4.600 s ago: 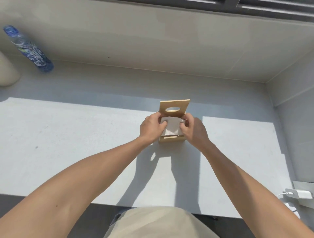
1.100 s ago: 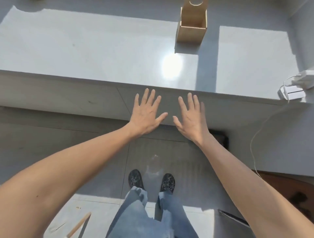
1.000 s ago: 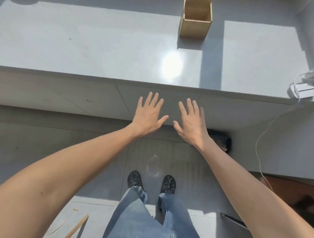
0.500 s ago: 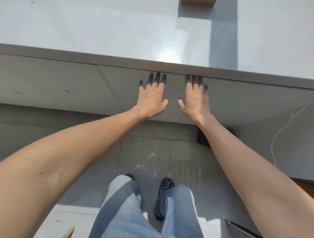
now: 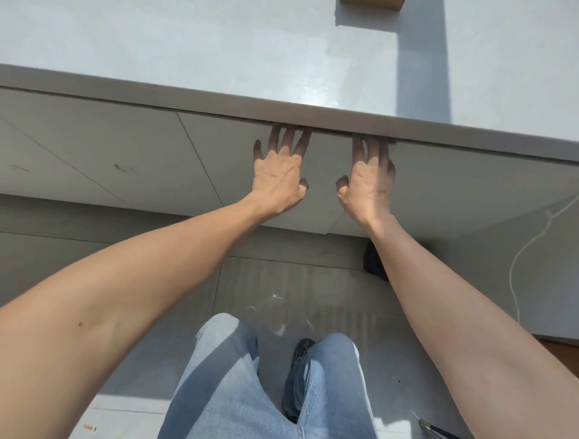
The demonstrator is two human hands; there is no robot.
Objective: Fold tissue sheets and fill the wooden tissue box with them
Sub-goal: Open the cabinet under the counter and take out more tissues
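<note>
Only the bottom edge of the wooden tissue box (image 5: 371, 2) shows, at the top of the view on the grey counter (image 5: 219, 53). No tissue sheets are visible. My left hand (image 5: 279, 175) and my right hand (image 5: 368, 181) lie flat with fingers spread against a grey panel (image 5: 319, 188) under the counter's front edge. Their fingertips reach up into the shadowed gap beneath the counter lip. Neither hand holds anything. Both are well below and in front of the box.
More grey cabinet panels (image 5: 109, 150) run left and right under the counter. A white cable (image 5: 526, 250) hangs at the right. A dark object (image 5: 374, 261) sits on the tiled floor by the cabinet. My legs in blue jeans (image 5: 250, 382) stand below.
My hands have left the box and dropped to the panel below the counter edge, sliding up until the fingertips go under the lip. The view has tilted down, so the box is almost out of frame.
</note>
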